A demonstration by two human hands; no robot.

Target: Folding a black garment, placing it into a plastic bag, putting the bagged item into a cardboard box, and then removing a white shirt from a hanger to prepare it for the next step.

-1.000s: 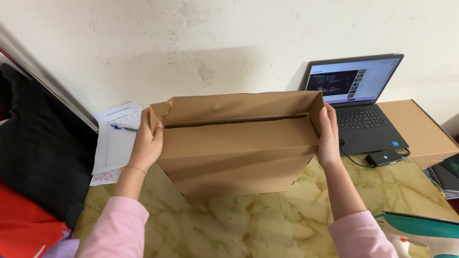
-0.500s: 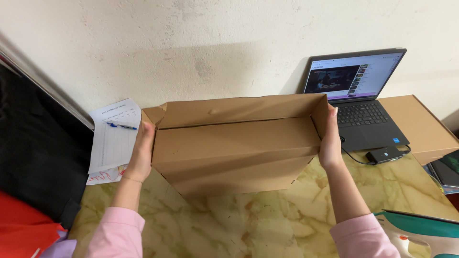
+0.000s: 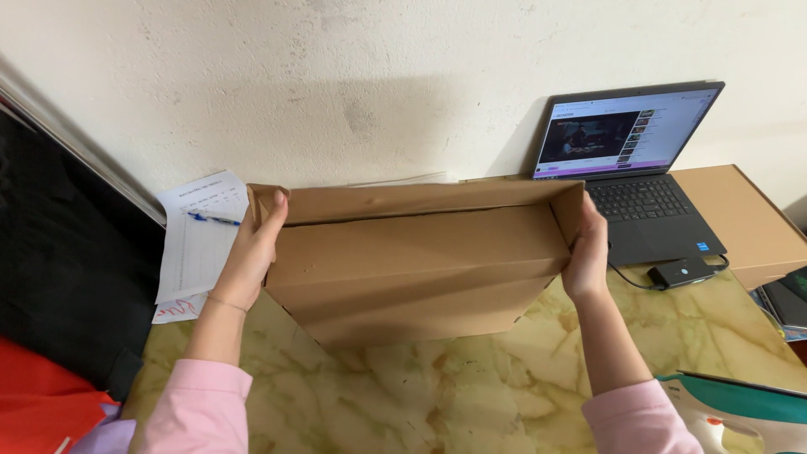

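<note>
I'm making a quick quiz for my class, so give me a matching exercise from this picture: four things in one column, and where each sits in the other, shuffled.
Things:
1. cardboard box
2. laptop
3. blue pen
4. small black adapter

Places:
A. lying on the printed paper sheet
B. on the marble tabletop, in front of the laptop
C. held between the left hand and right hand
D. open, against the wall

Pairs: 1-C, 2-D, 3-A, 4-B

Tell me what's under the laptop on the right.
The laptop sits open on a flat brown cardboard box lying on the marble table. A cable and small adapter hang off its front edge. Whatever lies beneath that box is hidden.
</note>
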